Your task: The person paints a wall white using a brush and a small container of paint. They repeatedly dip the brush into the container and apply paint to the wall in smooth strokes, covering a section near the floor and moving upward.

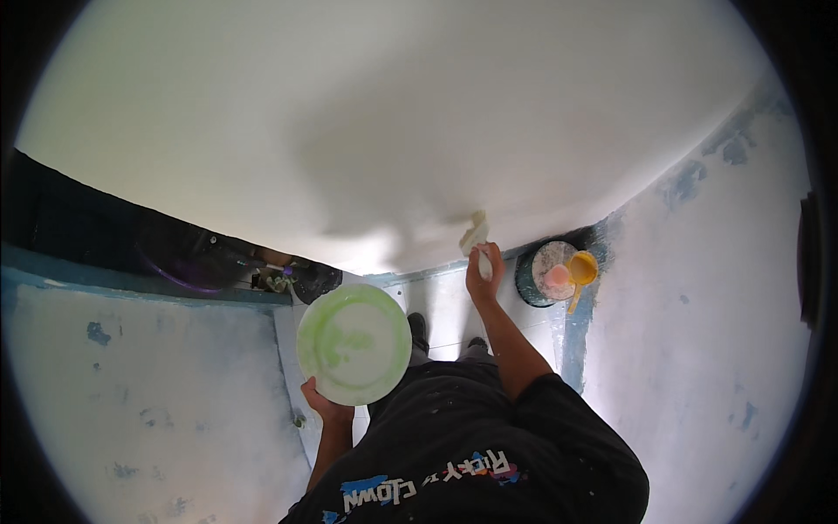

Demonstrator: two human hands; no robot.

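My left hand grips the near rim of a round white plate, thumb on top. Pale green paint-like smears cover much of the plate's face. My right hand is closed around the pale handle of a paintbrush. The brush's bristles point up at the smooth white wall in front of me, at its lower part. Whether the bristles touch the wall I cannot tell. A broad shadow falls on the wall above the brush.
Right of my feet stands a dark, paint-spattered bucket, with a pink object and a yellow dipper on top. Patchy blue-white walls rise at right and left. A dark recess at left holds assorted items. Light tiles form the floor.
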